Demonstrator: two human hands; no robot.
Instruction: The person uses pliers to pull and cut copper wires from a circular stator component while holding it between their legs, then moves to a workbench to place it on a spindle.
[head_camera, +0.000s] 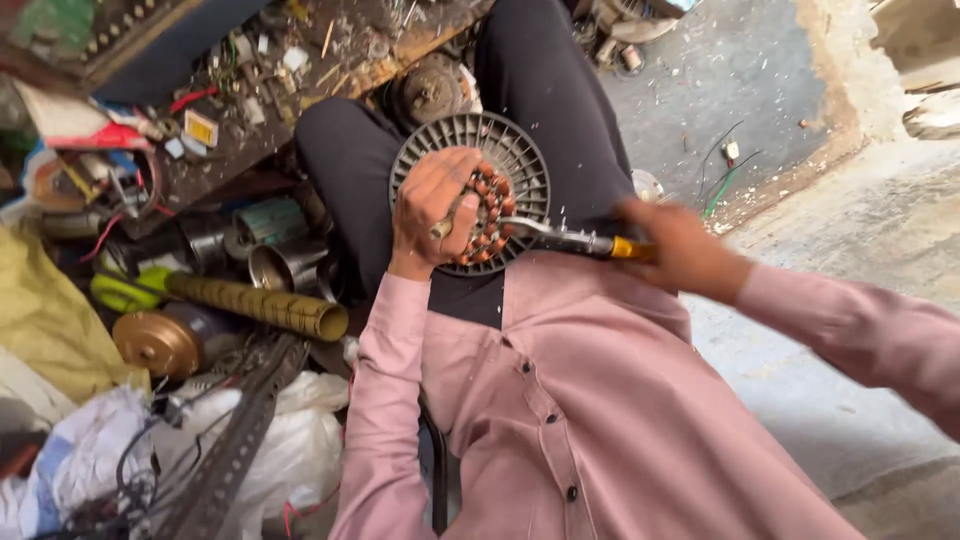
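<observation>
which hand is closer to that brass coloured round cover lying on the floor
Left. The left hand grips the copper-wound motor core on the lap, on the same side as the brass cover. The right hand, holding the yellow-handled tool, is farther away.

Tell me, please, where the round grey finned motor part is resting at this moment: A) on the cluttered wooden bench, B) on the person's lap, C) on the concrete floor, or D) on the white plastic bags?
B: the finned motor part lies on the dark-trousered lap, steadied by the left hand over its copper windings, while the right hand brings a yellow-handled tool to it.
</observation>
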